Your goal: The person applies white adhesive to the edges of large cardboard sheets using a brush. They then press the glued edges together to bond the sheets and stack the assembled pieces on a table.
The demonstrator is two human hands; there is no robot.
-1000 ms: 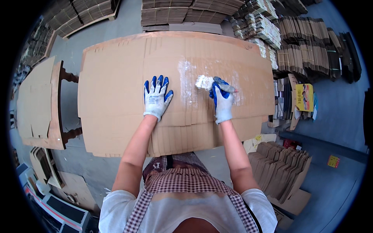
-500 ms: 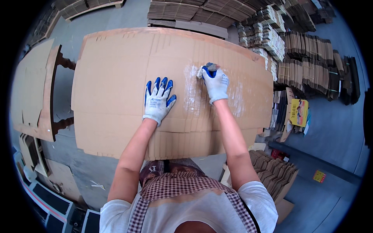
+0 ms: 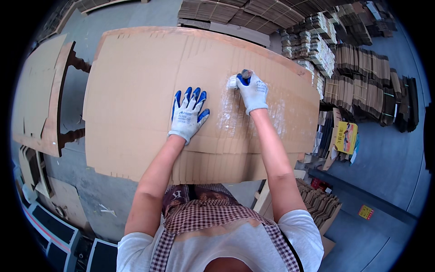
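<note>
A large sheet of brown cardboard [image 3: 136,81] covers most of the table in front of me. My left hand [image 3: 189,112], in a white glove with blue-coated fingertips, lies flat on its middle with the fingers spread. In a matching glove, my right hand [image 3: 252,92] is closed round a brush. The brush [image 3: 233,82] has a pale, wide head that meets the cardboard on the hand's left side, and a dark handle end pokes out above the fingers. Shiny whitish wet streaks [image 3: 226,113] mark the cardboard below the brush and to the right of my hand.
To the left stands another wooden table [image 3: 56,109] with cardboard on it. Bundled flat cardboard stacks [image 3: 358,68] fill the far right, beside pale bundles [image 3: 317,41]. A yellow printed box [image 3: 346,137] sits right of the table, and folded cardboard [image 3: 319,199] stands near my right elbow.
My right hand has turned slightly and the brush head shows broader against the cardboard. The left hand stays flat. The whole view has shifted a little.
</note>
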